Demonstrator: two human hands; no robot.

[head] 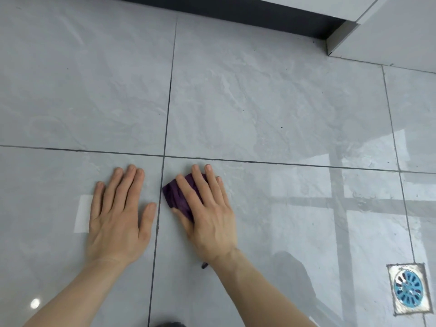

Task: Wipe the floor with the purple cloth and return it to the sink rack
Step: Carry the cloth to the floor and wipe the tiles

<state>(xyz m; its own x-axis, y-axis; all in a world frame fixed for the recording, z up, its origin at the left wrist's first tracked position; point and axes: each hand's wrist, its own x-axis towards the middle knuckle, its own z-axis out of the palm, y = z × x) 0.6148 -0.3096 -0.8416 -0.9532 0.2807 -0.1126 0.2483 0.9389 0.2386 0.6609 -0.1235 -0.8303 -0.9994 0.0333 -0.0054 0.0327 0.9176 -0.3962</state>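
The purple cloth [179, 195] lies bunched on the grey tiled floor [259, 109], just right of a grout line. My right hand [207, 213] presses flat on top of it, fingers spread over the cloth and thumb along its near edge; most of the cloth is hidden under the palm. A small dark tip shows by my right wrist. My left hand [118, 213] rests palm down on the bare tile to the left of the grout line, fingers apart, holding nothing. The sink rack is not in view.
A floor drain [407, 288] with a blue grate sits at the lower right. A dark toe-kick [236, 13] and pale cabinet fronts [389, 27] run along the top and upper right. The right-hand tiles are glossy with window reflections.
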